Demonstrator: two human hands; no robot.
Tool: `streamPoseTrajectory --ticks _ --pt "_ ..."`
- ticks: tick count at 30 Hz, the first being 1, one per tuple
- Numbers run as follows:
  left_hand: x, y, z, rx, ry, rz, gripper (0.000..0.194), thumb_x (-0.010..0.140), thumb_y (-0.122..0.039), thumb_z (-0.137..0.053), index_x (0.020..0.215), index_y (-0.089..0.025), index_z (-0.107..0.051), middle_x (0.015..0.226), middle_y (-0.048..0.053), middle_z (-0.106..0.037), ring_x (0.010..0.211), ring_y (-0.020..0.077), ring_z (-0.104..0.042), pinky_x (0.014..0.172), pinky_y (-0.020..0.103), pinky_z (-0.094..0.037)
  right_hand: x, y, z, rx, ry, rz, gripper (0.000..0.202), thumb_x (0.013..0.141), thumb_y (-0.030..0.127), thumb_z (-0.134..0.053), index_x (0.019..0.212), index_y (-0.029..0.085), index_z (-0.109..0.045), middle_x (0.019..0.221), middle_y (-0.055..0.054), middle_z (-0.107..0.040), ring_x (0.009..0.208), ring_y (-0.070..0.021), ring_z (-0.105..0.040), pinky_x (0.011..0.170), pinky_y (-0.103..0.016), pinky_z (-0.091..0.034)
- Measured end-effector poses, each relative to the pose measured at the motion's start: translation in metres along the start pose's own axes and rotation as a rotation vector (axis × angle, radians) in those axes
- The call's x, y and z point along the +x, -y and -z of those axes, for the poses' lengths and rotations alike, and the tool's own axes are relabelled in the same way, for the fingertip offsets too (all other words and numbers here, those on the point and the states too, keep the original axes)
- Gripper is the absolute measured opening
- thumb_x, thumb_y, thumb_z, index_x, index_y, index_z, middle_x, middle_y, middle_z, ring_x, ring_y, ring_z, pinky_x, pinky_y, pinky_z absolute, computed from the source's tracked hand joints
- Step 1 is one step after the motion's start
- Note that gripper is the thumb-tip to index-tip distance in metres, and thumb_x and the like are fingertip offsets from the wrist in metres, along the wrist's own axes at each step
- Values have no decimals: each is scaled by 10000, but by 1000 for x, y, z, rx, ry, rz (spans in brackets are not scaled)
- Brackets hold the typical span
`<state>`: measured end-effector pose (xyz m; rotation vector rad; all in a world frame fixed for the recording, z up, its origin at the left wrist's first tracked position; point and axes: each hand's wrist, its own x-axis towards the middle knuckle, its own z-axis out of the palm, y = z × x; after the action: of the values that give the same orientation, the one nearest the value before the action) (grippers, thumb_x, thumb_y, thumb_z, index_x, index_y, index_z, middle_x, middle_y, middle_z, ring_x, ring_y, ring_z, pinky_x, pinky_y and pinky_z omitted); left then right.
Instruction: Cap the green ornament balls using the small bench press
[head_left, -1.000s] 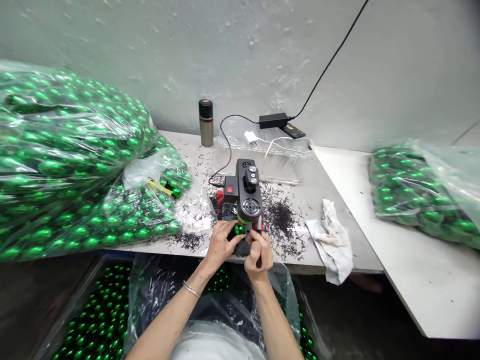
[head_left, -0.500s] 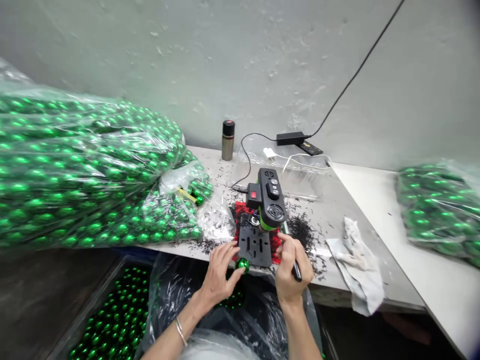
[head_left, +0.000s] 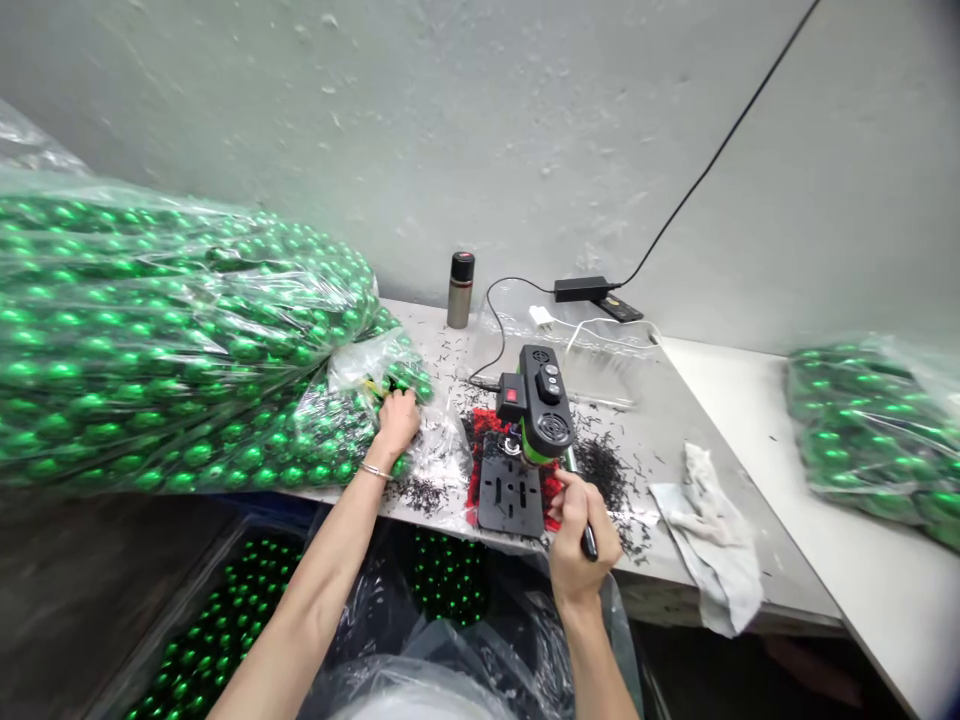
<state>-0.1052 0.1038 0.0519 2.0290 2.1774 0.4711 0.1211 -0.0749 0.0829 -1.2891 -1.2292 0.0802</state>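
The left hand (head_left: 398, 418) is set at the mouth of the plastic bag (head_left: 358, 366) of green balls (head_left: 277, 440); its fingertips seem hidden, so its grip cannot be told. A pen-like tool (head_left: 589, 543) is held in the right hand (head_left: 580, 510), beside the black machine (head_left: 541, 385). Balls are best drawn singly, clear of the crumpled film (head_left: 446, 450). Black scraps (head_left: 600, 470) are strewn across the desk (head_left: 675, 430).

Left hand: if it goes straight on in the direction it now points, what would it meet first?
The left hand would probably meet the green balls at the mouth of the clear bag; whether its hidden fingertips touch them, I cannot tell.
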Motion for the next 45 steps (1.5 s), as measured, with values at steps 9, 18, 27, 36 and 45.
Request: streamPoseTrajectory --ticks 9,18,27,36,45 --pt "-71 -11 17 -1456 348 176 474 855 -356 -663 1281 -156 -602 969 86 -705 724 135 -651 677 255 -547 0 -1 -4 18 -22 13 252 963 232 -436 975 168 -679 681 5 -580 595 -113 -556 615 -261 -470" --pt "-120 -55 -30 -1356 496 88 417 836 -324 -654 1213 -153 -604 975 80 -713 783 160 -690 733 305 -582 1 1 -1 -38 17 26 264 965 246 -418 969 168 -670 721 -12 -622 613 -119 -568 616 -268 -468" --pt "-127 -80 -39 -673 195 -369 323 865 -296 -609 1152 -148 -631 1042 107 -685 832 210 -668 805 365 -548 -4 -3 -1 -19 37 10 259 956 242 -418 1011 181 -664 781 -29 -652 651 -130 -593 618 -274 -481" --pt "-120 -85 -45 -496 79 -553 272 901 -317 -604 1127 -169 -635 1057 109 -678 969 253 -670 860 380 -549 -5 -3 0 -41 39 46 250 949 222 -412 1013 181 -650 776 -36 -659 649 -135 -606 615 -278 -495" --pt "-128 -83 -62 -520 -77 -573 283 912 -355 -600 1123 -171 -639 1075 129 -686 992 269 -654 888 433 -532 -15 -20 -6 -43 6 146 266 934 174 -403 1062 193 -635 809 -45 -669 689 -152 -628 614 -297 -517"
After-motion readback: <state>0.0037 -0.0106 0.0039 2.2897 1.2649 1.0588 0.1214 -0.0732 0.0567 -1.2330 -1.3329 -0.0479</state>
